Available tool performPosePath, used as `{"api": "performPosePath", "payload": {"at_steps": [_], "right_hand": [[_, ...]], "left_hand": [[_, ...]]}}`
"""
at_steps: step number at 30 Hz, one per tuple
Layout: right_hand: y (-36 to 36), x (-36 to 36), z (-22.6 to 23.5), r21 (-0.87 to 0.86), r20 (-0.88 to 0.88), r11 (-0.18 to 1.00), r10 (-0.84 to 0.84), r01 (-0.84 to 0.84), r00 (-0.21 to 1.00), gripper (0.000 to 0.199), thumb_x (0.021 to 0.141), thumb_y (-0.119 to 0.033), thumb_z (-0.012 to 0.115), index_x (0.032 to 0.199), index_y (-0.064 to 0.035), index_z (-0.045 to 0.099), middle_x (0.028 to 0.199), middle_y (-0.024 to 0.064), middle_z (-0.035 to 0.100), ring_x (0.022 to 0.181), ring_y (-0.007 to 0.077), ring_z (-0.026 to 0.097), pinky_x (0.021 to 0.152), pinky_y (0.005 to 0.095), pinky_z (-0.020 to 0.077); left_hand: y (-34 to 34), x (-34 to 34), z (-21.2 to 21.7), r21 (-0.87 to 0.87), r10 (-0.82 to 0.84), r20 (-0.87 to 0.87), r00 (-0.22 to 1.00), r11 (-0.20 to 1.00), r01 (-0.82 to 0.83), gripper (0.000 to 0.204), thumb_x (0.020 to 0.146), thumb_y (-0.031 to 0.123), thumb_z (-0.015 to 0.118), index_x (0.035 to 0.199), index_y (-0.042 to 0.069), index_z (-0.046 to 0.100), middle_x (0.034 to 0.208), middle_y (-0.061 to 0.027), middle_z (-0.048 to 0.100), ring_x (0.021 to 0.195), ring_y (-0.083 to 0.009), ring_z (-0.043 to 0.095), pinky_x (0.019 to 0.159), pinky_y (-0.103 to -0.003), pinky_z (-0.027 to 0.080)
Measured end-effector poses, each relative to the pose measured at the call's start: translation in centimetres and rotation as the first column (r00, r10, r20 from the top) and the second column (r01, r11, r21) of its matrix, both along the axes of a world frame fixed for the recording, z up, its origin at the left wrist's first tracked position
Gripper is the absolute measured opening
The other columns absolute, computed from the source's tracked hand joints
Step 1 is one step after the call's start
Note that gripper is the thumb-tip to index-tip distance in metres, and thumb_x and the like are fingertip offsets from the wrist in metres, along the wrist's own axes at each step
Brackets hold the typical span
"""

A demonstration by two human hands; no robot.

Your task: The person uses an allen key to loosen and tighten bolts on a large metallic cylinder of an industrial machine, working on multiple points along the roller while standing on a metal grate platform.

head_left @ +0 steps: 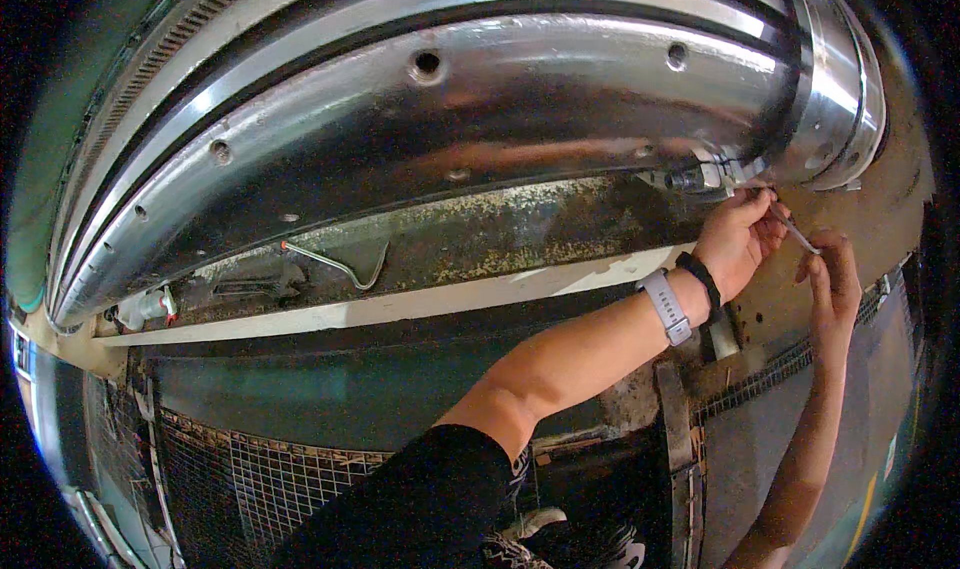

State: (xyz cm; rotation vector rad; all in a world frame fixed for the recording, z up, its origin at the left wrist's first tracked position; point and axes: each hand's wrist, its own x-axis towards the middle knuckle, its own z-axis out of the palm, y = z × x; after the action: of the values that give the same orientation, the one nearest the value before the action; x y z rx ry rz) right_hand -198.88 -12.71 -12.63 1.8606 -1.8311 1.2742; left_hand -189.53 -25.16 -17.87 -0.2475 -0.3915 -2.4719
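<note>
Below the right end of a large shiny metal cylinder (560,99), both my hands are closed around a slim metal rod-like tool (797,233). My right hand (832,279) pinches its lower end between thumb and fingers. Bent fingers of my left hand (745,237) close at its upper end, under a small metal fitting (715,174) beneath the cylinder. Its tip is hidden by the left fingers and the fitting, so what it touches cannot be made out. A grey watch (664,307) and a black band (700,281) circle my left wrist.
A bent metal rod with an orange end (345,266) lies on the worn ledge (480,244) under the cylinder. Further left are a dark tool (262,287) and a light-coloured fitting (148,309). A pale beam (450,301) runs along the ledge; wire mesh (280,469) lies below.
</note>
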Motion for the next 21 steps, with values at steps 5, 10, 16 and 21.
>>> {"api": "performPosePath", "payload": {"at_steps": [5,10,16,21], "right_hand": [[0.0,0.2,2.2,0.001,-0.478,0.983,-0.161,0.183,0.864,0.021,0.076,-0.019,0.065,0.084,-0.0028,0.054,0.079,0.0121,0.051,0.074,0.032,0.053,0.062,0.0381,0.0439],[-1.7,0.8,0.3,-0.317,-0.486,0.927,-0.342,0.202,0.804,0.027,0.074,-0.025,0.065,0.071,-0.0036,0.048,0.07,0.0116,0.045,0.065,0.0302,0.046,0.058,0.0391,0.0375],[-3.8,4.9,-4.8,-0.452,0.083,0.74,-0.52,0.497,0.85,0.026,0.08,-0.017,0.062,0.064,-0.0055,0.046,0.061,0.0121,0.045,0.062,0.0305,0.043,0.06,0.0389,0.0334],[-2.2,5.0,-2.4,-0.296,-0.1,0.799,-0.571,0.523,0.815,0.024,0.079,-0.021,0.062,0.065,-0.0067,0.048,0.064,0.0108,0.052,0.067,0.0288,0.053,0.063,0.0384,0.036]], "left_hand": [[-0.3,0.2,0.0,0.053,-0.009,0.002,1.0,0.999,0.009,0.011,0.088,0.013,0.051,0.091,0.003,0.055,0.082,-0.0098,0.061,0.073,-0.0186,0.057,0.066,-0.028,0.048],[-0.7,0.8,0.0,0.018,-0.037,-0.003,0.999,0.999,0.037,0.014,0.088,0.012,0.049,0.092,0.002,0.056,0.085,-0.0102,0.062,0.075,-0.0196,0.058,0.074,-0.031,0.048],[-1.0,1.1,-0.3,-0.042,-0.064,0.077,0.995,0.997,0.067,0.018,0.09,0.016,0.046,0.1,0.004,0.055,0.09,-0.0108,0.063,0.076,-0.0175,0.059,0.069,-0.029,0.048],[-0.7,0.8,0.5,-0.114,-0.037,0.087,0.995,0.992,0.047,0.015,0.091,0.016,0.048,0.093,0.003,0.055,0.089,-0.0103,0.061,0.075,-0.0174,0.057,0.07,-0.029,0.048]]}}
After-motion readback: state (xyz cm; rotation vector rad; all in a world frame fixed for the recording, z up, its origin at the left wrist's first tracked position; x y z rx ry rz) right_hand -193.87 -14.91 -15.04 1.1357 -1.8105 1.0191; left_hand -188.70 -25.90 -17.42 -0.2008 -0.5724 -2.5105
